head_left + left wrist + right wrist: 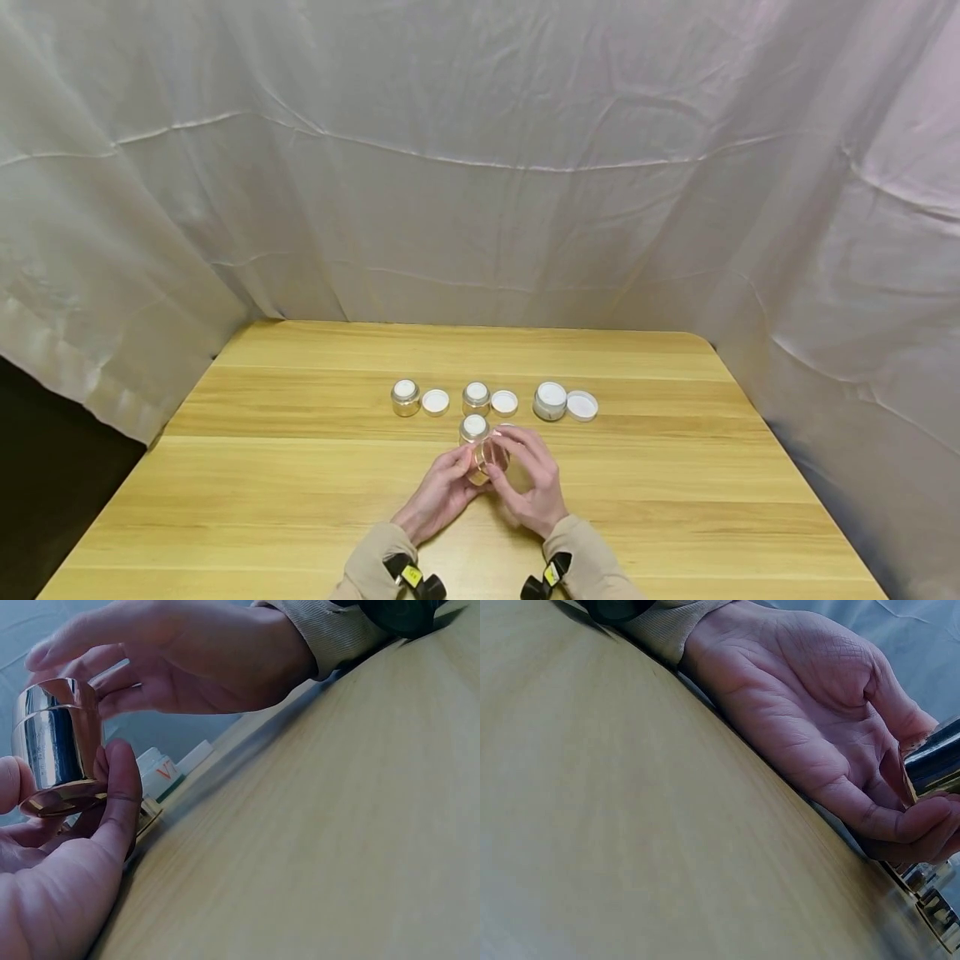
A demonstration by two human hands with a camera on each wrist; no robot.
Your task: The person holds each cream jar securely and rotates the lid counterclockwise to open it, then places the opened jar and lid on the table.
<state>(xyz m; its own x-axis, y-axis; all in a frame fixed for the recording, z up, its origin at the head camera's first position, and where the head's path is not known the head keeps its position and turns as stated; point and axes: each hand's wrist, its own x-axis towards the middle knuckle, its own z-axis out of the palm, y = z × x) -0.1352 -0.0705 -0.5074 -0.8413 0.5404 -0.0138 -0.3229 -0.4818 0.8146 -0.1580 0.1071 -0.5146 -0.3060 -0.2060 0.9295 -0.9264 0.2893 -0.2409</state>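
A shiny gold cosmetic jar (480,473) is tilted above the table, gripped by my left hand (441,500). Its thumb and fingers hold the jar low down in the left wrist view, near the flared gold base. My right hand (534,487) reaches in from the right, its thumb and index finger on either side of the jar's other end. Just beyond stands a small jar (474,428) with a white top, and a white lid behind the right fingers is mostly hidden. The right wrist view shows the left palm and part of the jar.
Behind the hands, a row holds a left jar (406,400) with a white lid (435,402), a middle jar (476,400) with its lid (504,403), and a wider jar (551,402) with its lid (582,405). Grey curtains (480,208) surround the wooden table (262,483).
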